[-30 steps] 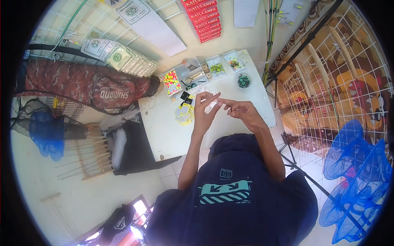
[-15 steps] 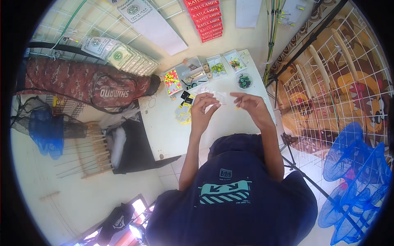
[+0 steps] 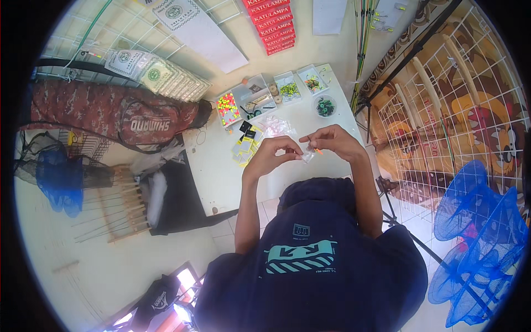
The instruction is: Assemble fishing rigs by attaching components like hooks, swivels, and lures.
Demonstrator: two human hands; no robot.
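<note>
Over the white table point(image 3: 213, 177) my left hand point(image 3: 272, 156) pinches the edge of a small clear plastic bag point(image 3: 307, 156) between thumb and fingertips. My right hand point(image 3: 336, 143) is closed at the bag's other side, its fingertips meeting around a small orange piece point(image 3: 318, 151), too small to name. I cannot tell whether that piece is inside the bag or against it. Beyond my left hand lies a pile of clear plastic bags point(image 3: 275, 126), with black and yellow cards point(image 3: 243, 148) beside it.
Along the table's far side stand a box of pink and yellow beads point(image 3: 227, 109), a grey compartment tray point(image 3: 251, 91), boxes of small green point(image 3: 288, 87) and mixed pieces point(image 3: 313, 80), and a round tub point(image 3: 324, 106). Blue nets point(image 3: 464, 221) hang at the right, a camouflage bag point(image 3: 127, 119) at the left.
Both hands have come nearer to me and closer together, meeting at the small bag. The pile of clear bags, partly hidden before, now shows.
</note>
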